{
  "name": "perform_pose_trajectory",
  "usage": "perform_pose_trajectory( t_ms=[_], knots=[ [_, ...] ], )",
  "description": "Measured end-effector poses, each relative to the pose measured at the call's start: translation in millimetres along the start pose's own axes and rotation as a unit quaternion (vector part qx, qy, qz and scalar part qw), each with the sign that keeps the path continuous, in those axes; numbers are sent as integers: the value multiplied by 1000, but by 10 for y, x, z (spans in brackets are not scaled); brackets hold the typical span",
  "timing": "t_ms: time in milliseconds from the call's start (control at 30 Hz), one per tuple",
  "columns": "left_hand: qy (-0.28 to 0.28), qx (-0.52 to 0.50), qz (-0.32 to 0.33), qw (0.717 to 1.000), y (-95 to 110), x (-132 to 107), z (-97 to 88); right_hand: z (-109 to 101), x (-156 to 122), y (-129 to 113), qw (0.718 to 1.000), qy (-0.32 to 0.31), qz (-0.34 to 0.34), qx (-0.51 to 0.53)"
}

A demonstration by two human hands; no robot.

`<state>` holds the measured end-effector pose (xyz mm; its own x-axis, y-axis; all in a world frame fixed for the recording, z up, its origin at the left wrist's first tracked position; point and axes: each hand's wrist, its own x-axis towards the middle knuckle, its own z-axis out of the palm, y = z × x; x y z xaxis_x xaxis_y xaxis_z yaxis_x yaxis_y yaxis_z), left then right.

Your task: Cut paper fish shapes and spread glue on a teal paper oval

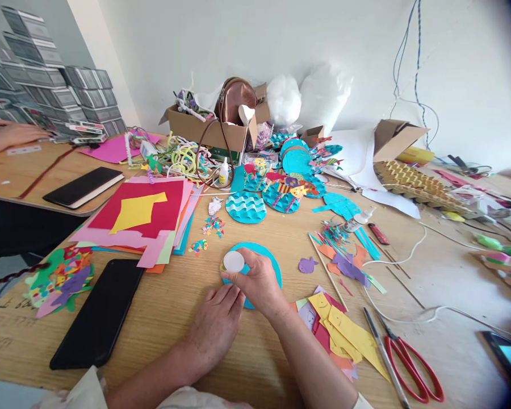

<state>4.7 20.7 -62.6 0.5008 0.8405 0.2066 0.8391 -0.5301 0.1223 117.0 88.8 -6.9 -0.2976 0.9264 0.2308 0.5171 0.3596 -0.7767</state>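
Observation:
A round blue card disc [273, 271] lies on the table in front of me. Above its left part, my right hand [258, 281] grips a small white round-ended container [234, 261] between thumb and fingers. Its flat circular end faces up towards me, and a bit of yellowish side shows; the lower end is hidden. My left hand [221, 318] lies flat by the disc's near left edge, fingertips at the rim beneath the other hand. Small piles of coloured paper bits [213, 226] and dots [198, 246] lie just beyond, left of the disc.
Stacked coloured paper [149, 199] and a black phone [97, 312] lie left. Yellow cut-outs [344, 329], a pen [385, 358] and red-handled scissors [413, 363] lie right. Decorated blue discs [246, 207], a glue bottle [223, 173] and a box [208, 130] stand behind. Another person's hand [21, 133] is far left.

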Motion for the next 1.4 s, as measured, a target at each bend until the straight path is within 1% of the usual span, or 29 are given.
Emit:
perform_pose_trajectory(
  t_ms=[133,333,433,533,633,700,767,833,867,933,1000,1067,1133,1167,1233,1300,1333,1400],
  knots=[
    [-11,-2,0,1000,2,5,-15,21,-3,17,1000,15,-10,-2],
    [-10,-10,-2,1000,5,8,-32,51,-3,52,999,33,-26,-17],
    [-28,-14,-5,999,8,17,-50,54,-3,48,998,32,-36,-31],
    [-36,-16,-9,999,10,25,-65,38,-8,22,998,12,-35,-43],
    [-33,-17,-9,999,12,27,-73,15,-13,-6,999,-7,-1,-50],
    [-33,-20,-9,999,14,24,-79,1,-12,-9,999,-11,36,-24],
    [-35,-22,-9,999,13,19,-84,-11,-4,8,997,3,76,31],
    [-39,-23,-10,999,11,15,-89,-25,8,43,986,29,116,116],
    [-41,-23,-10,999,8,13,-91,-33,14,64,976,44,134,169],
    [-43,-24,-9,999,3,8,-90,-56,21,105,944,66,162,281],
    [-42,-25,-7,999,-4,2,-83,-85,22,138,898,92,191,387],
    [-38,-24,-6,999,-12,-6,-73,-115,20,161,836,121,229,485],
    [-31,-22,-4,999,-20,-12,-61,-140,21,181,763,133,266,574],
    [-27,-20,-1,999,-23,-15,-55,-150,23,190,729,131,282,610],
    [-17,-19,4,1000,-28,-19,-42,-160,30,208,673,116,306,663],
    [-7,-22,7,1000,-29,-21,-26,-161,37,226,634,100,325,695],
    [-2,-27,6,1000,-29,-22,-17,-160,40,233,620,94,330,706],
    [12,-42,0,999,-34,-24,-1,-160,41,245,604,85,329,721]
  ],
)
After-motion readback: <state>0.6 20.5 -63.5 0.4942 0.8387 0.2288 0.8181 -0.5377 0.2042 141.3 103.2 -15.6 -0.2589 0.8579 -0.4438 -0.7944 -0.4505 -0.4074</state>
